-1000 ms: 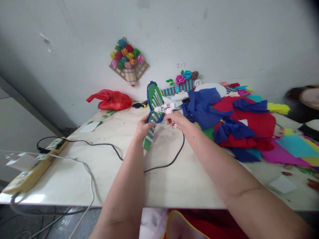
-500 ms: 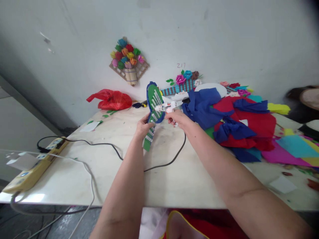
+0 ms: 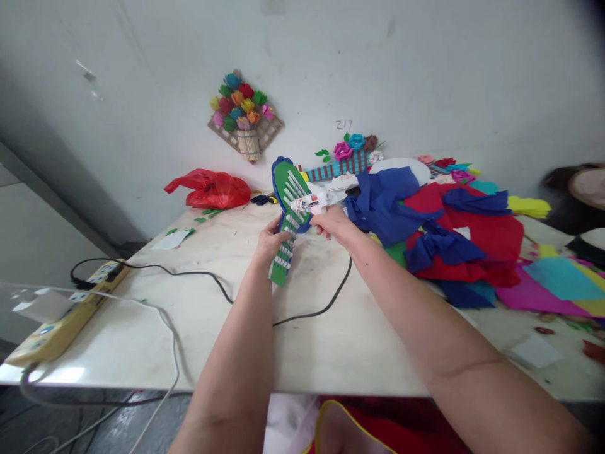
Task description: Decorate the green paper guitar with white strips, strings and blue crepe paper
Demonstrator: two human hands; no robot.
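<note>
Green craft piece (image 3: 292,222) tipped further left at top, sits mid-frame. Left hand (image 3: 272,243) pinches its lower part; right hand (image 3: 333,222) wrapped round glue gun (image 3: 319,200). Imo brace piece firmly, nozzle (image 3: 299,205) clear of left hand.

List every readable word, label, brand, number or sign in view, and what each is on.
"Z17" or "217": handwriting on the wall; first character ambiguous.
White glue gun: coloured markings, too small and blurred to read.
Yellow power strip: any markings too small to read.
No other text can be made out.
</note>
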